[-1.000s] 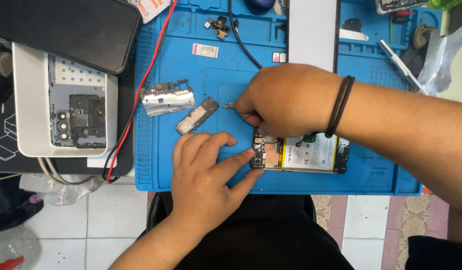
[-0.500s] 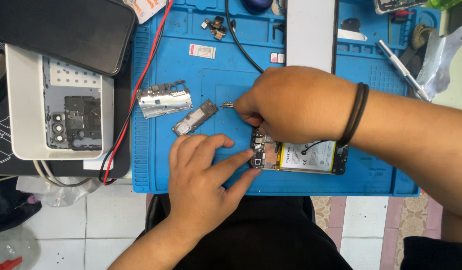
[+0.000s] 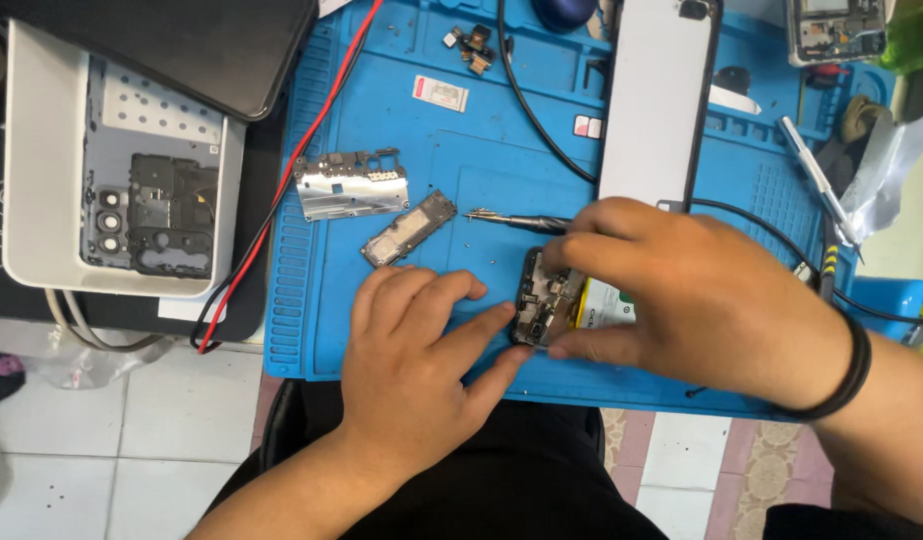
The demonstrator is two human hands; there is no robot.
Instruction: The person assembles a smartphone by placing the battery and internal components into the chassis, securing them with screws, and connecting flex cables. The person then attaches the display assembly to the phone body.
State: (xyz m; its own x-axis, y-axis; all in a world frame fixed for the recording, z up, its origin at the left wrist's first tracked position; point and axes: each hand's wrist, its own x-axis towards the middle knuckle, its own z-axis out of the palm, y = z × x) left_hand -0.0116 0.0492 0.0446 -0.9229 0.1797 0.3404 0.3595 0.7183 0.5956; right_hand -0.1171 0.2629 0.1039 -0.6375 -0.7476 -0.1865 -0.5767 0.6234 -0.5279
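Observation:
An opened phone [image 3: 547, 305] with its circuit board and battery exposed lies near the front edge of a blue repair mat [image 3: 502, 130]. My left hand [image 3: 422, 360] rests on the mat, its fingertips and thumb touching the phone's left end. My right hand [image 3: 692, 295] covers most of the phone and grips a thin screwdriver [image 3: 512, 220], whose tip points left just above the phone. A black band circles my right wrist.
A metal shield plate [image 3: 350, 186] and a small dark cover piece [image 3: 410, 228] lie left of the phone. A white phone back [image 3: 660, 100] stands behind. A grey tray [image 3: 42, 180] with a phone frame sits at left, red and black cables beside it.
My right hand has shifted right along the phone, uncovering its left end, and the screwdriver now shows more of its shaft. My left hand stays at the phone's left end.

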